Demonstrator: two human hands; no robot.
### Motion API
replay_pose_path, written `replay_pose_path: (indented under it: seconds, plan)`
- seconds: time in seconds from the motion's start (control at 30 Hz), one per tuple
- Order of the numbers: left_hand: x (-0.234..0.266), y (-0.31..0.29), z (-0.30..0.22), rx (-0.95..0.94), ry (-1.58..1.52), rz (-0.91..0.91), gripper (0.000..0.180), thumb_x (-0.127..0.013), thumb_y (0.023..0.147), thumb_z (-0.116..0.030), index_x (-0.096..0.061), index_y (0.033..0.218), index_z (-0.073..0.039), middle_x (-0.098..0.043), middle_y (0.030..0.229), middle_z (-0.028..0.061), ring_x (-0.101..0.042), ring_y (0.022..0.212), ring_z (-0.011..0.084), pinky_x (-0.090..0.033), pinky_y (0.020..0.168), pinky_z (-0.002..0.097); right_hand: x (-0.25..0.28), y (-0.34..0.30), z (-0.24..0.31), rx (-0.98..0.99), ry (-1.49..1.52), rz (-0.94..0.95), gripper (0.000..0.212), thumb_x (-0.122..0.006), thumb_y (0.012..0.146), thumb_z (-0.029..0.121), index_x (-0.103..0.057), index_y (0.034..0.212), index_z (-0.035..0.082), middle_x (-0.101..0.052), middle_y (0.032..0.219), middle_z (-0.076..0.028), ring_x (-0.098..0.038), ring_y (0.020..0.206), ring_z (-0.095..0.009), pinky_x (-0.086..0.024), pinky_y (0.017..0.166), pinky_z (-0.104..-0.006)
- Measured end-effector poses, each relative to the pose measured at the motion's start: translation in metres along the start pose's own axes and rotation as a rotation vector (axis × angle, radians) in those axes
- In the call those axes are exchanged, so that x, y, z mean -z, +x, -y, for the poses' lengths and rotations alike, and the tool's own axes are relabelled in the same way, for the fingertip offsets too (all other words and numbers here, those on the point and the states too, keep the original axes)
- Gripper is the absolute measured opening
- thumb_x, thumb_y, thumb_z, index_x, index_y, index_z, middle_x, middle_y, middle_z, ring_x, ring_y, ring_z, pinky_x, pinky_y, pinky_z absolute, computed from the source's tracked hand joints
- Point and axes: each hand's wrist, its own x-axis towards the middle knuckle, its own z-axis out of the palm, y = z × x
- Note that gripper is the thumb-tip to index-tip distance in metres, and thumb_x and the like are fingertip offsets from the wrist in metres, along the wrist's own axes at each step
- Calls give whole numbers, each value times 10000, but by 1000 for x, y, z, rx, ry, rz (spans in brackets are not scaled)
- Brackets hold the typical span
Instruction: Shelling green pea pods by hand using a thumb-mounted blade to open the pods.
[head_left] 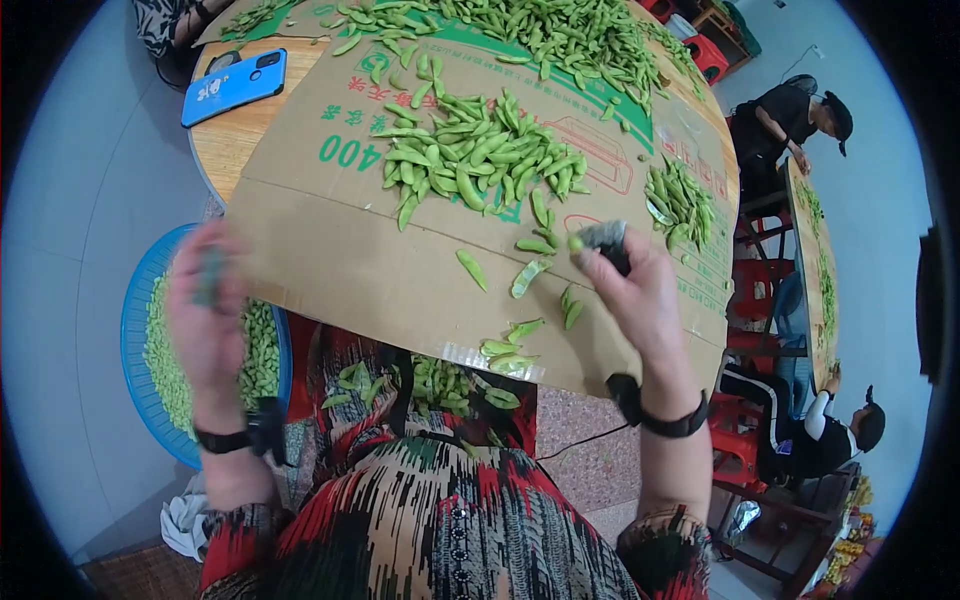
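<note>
My left hand (207, 300), smeared by motion, is over the near rim of a blue basket (128, 330) of shelled green soybeans (262, 345). Something dark green shows at its fingers; whether they hold anything I cannot tell. My right hand (640, 295) is closed above the flattened cardboard (330, 260), a dark wrap around its fingers. Between thumb and fingertip sits a small green tip, seemingly a soybean pod (575, 243). Close by lie a single pod (472, 269) and a split, pale pod (529, 277). Beyond them is a heap of unshelled pods (480, 150).
A larger pod heap (560, 40) covers the table's far side, and a smaller pile (682, 205) lies at right. A blue phone (233, 88) rests at far left. Spent pods (440, 385) are on my lap. Two people work at another table (815, 270) on the right.
</note>
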Motion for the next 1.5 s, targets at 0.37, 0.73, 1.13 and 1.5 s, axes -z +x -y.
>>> replay_pose_path:
  seconds: [0.37,0.73,1.13,1.5]
  plan:
    - [-140,-56,54,657,-348,761,148,-604,853,-95,-609,974,-10,-587,807,-4,-489,638,22,-365,515,150,-43,-49,-6,-173,455,102,149,-539,909,161,-551,875,16,-502,654,43,-423,571,-21,-345,497,-188]
    - [-149,-61,65,273,-19,696,123,-578,845,-40,-597,957,5,-611,846,15,-556,803,69,-457,741,216,-45,-46,-17,-274,714,216,199,-413,962,180,-471,814,61,-447,637,41,-337,501,-36,-271,453,-190]
    - [-143,-56,64,577,-350,878,143,-627,833,-84,-561,950,-36,-548,848,-17,-509,625,28,-384,531,147,-52,-52,-12,-425,1073,209,157,-461,946,183,-556,956,58,-449,597,47,-332,470,-25,-251,423,-164]
    - [-134,-48,64,365,-90,837,211,-498,865,-7,-567,1064,-15,-569,781,-5,-514,637,46,-422,574,180,-37,-36,-9,-190,28,125,354,-517,908,251,-553,661,1,-505,499,-52,-513,452,-152,-399,435,-303]
